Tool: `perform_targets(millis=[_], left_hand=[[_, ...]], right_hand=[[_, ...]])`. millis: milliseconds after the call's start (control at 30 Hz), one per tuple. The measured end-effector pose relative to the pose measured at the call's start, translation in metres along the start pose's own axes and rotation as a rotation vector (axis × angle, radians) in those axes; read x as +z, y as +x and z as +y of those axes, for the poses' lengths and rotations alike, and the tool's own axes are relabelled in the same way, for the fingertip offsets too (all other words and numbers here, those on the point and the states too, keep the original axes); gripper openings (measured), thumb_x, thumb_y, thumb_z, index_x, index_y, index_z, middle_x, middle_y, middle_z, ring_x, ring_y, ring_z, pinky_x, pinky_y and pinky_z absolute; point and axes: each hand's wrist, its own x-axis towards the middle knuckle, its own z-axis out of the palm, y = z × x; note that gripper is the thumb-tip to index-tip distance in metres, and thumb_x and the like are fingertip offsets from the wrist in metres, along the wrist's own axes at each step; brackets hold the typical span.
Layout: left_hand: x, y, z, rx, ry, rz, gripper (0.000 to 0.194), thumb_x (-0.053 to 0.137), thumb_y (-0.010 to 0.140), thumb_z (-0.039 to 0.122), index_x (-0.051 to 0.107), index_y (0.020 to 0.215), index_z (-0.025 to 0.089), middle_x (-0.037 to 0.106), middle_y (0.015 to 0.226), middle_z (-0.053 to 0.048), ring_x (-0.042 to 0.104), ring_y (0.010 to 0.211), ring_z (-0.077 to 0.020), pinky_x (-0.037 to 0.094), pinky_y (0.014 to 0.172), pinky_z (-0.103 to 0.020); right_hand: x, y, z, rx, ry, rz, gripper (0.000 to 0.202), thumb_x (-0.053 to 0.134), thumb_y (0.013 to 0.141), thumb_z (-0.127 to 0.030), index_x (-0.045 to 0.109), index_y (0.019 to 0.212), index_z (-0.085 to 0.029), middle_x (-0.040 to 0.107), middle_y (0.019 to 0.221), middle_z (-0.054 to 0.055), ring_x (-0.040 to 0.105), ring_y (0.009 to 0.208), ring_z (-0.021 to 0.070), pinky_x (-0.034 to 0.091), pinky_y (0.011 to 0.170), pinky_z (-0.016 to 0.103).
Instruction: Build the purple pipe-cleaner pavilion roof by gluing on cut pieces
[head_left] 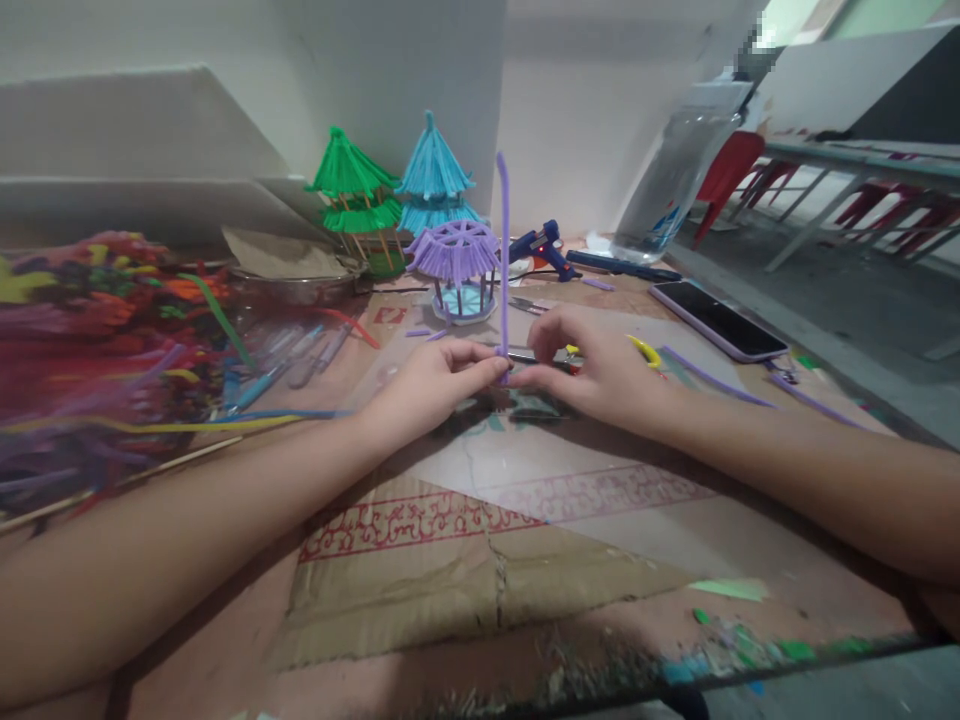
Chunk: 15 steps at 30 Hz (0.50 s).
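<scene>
A purple pipe cleaner (504,240) stands upright in front of me, its lower end pinched between the thumb and fingers of my left hand (457,378). Close beside it on the right is my right hand (581,365), thumb and index finger apart in a loose curve, with the thumb tip near the pipe cleaner's bottom. Whether that thumb touches it, I cannot tell. Yellow-handled scissors (643,350) lie partly hidden behind my right hand. Just beyond my hands sits a small purple pavilion model (455,255) with a ring-shaped roof on posts.
Green (352,170) and blue (431,165) pavilion models stand at the back. A blue glue gun (541,245) with a red light lies right of them. Further right are a phone (716,318) and a clear plastic jug (675,180). Colourful pipe cleaners (97,340) heap up at left. Cardboard (420,590) covers the table.
</scene>
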Motion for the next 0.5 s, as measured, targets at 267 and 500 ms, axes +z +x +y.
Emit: perform_targets(millis=[267,500], left_hand=[[0.002,0.002,-0.005,0.002,-0.029,-0.001,0.028,0.071,0.082,0.044,0.071,0.075,0.017,0.071,0.076,-0.003,0.059,0.067,-0.0139,0.045,0.066,-0.028],[0.005,0.001,-0.004,-0.006,-0.016,-0.023,0.030,0.070,0.082,0.047,0.073,0.078,0.017,0.072,0.077,-0.002,0.060,0.068,-0.0134,0.046,0.067,-0.027]], right_hand=[[0.022,-0.003,-0.002,-0.303,-0.210,0.052,0.028,0.069,0.092,-0.045,0.058,0.097,-0.020,0.067,0.092,0.008,0.060,0.079,0.0216,0.041,0.065,0.033],[0.023,-0.005,-0.001,-0.306,-0.231,0.056,0.022,0.064,0.095,-0.040,0.060,0.095,-0.019,0.068,0.091,0.008,0.060,0.078,0.0213,0.042,0.067,0.033]])
